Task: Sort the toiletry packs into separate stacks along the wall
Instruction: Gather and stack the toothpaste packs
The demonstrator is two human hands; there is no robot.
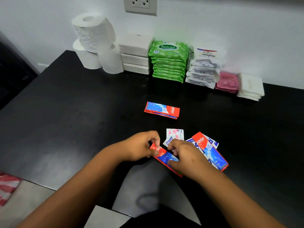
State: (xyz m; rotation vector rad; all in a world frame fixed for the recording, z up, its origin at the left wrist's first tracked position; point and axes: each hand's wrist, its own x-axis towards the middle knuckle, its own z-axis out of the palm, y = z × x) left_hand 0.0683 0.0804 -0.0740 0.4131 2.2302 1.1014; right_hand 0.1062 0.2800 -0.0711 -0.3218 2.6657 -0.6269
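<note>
Toothpaste sachet sits at the near edge of the black table, red end left, blue end right, held by both hands; left hand pinches the red end with thumb and fingers curled round it; right hand curls over the blue end, thumb on the top face, gripping it too; flat foil-type pack, looks light, thin, floppy and slick, so best taken by the short ends or edges as now, not the middle; likely bends if lifted by one corner.

Just right of it, loose pile of unsorted sachets: another toothpaste sachet on top, blue-white ones beneath, a white-pink sachet behind the right hand; started toothpaste stack lies mid-table, well apart from the wall.

Along the wall, left to right: toilet rolls, white napkin packs, green wipes stack, white soap sachets, pink stack, white stack; wall socket above.

Judgement: sorting mostly done; loose pile and toothpaste stack not yet at the wall.
</note>
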